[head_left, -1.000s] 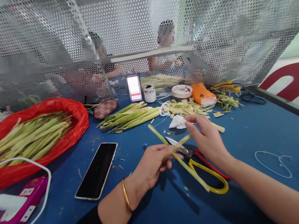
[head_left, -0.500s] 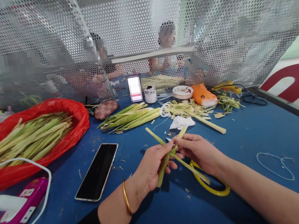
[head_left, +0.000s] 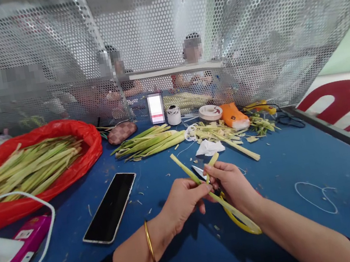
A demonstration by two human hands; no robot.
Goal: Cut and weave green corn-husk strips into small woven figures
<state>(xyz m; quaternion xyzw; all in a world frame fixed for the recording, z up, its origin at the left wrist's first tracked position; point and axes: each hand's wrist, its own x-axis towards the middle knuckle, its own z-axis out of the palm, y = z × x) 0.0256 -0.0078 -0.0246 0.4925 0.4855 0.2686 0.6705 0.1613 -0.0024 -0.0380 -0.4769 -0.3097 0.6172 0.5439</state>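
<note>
My left hand (head_left: 181, 199) and my right hand (head_left: 232, 184) meet over the blue table (head_left: 300, 159), both pinched on thin yellow-green leaf strips (head_left: 184, 168) that cross between the fingers. One strip runs up to the left, a short end sticks up by my right thumb, and another trails down to the right. Under my right hand lie scissors (head_left: 239, 223) with yellow handles, their blade tip showing between the hands. A gold bangle (head_left: 149, 242) sits on my left wrist.
A red bag (head_left: 34, 172) of green leaf strips lies at left. A black phone (head_left: 110, 208) is beside my left hand. A pink device (head_left: 17, 253) with a white cable sits at far left. More strips (head_left: 149, 139), trimmings, tape rolls and an orange tool line the perforated metal screen. A white wire loop (head_left: 317, 199) lies at right.
My right hand came down from the raised strip end and closed in beside my left hand. The strips were folded across each other, and the view tilted slightly.
</note>
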